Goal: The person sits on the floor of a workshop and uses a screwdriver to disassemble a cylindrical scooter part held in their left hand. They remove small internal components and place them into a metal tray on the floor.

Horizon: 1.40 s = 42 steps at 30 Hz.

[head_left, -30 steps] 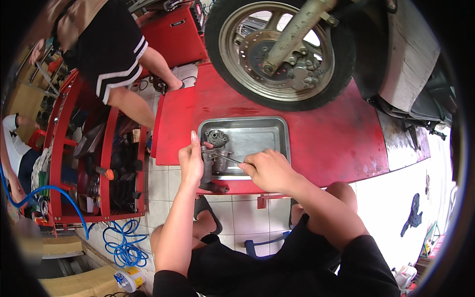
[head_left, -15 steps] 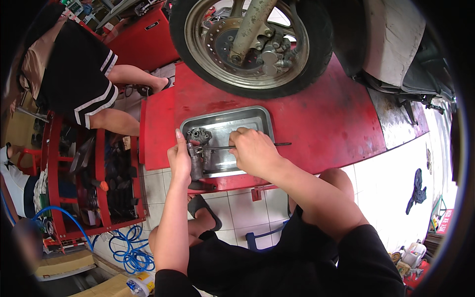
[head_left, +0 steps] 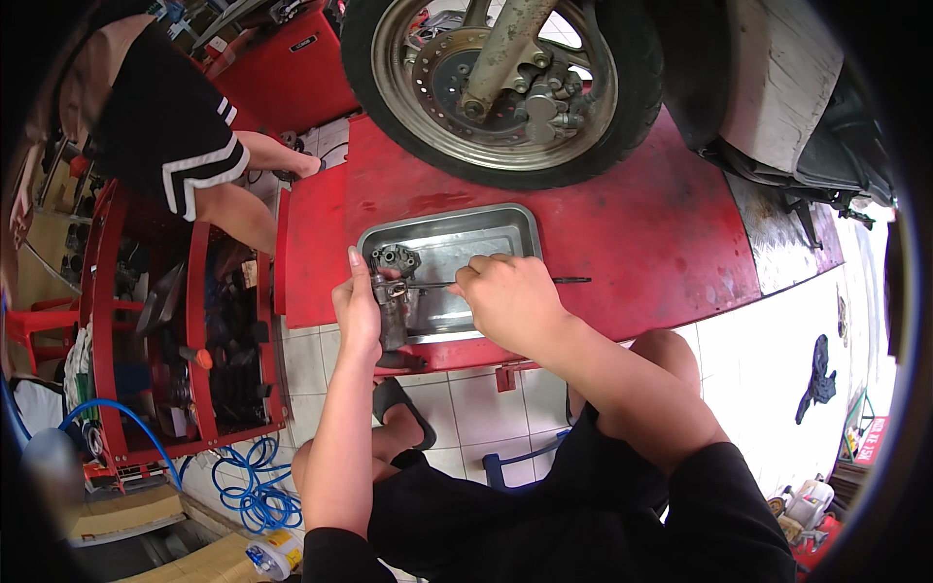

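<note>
Head view: hands (head_left: 513, 299) partly hide slim tool (head_left: 573, 280), metal part (head_left: 393, 325).

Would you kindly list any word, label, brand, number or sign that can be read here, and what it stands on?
Red sign, right edge: pale characters, partly legible, which I won't copy out.
Dark label on the red cabinet: pale lettering, too small to read surely.
Bucket, lower left: printing too small and blurred to read.
Metal part and rod: no lettering can be made out.

1 blue hose (head_left: 272, 507) lies coiled near a red rack (head_left: 197, 282).
</note>
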### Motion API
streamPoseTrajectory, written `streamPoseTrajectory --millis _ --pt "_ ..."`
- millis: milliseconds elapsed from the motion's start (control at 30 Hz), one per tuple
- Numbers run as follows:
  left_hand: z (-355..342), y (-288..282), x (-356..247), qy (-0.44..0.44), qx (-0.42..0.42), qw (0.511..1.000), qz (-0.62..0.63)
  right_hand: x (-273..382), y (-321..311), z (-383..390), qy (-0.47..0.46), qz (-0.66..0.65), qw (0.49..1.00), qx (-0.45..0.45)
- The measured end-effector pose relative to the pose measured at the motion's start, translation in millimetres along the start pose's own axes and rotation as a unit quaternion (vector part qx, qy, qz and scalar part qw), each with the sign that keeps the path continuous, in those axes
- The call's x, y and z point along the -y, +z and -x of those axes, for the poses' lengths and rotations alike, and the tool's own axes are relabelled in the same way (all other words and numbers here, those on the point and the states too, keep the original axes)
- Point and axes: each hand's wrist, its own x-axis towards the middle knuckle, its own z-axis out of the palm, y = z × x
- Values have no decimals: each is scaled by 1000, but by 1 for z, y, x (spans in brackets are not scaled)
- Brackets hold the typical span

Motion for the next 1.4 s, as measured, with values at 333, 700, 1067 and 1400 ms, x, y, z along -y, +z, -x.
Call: streamPoseTrajectory --millis 333,700,1067,1400 --pt "6 -11 2 95 -60 994 -13 6 12 2 -72 12 996 -42" --pt "14 -15 -1 192 -45 980 -26 11 3 6 -37 -55 998 -4" --pt "25 -21 -12 402 -39 910 -96 20 -4 5 194 -534 796 208" --pt "23 -25 -12 406 4 905 -129 24 -3 5 247 -616 701 262"
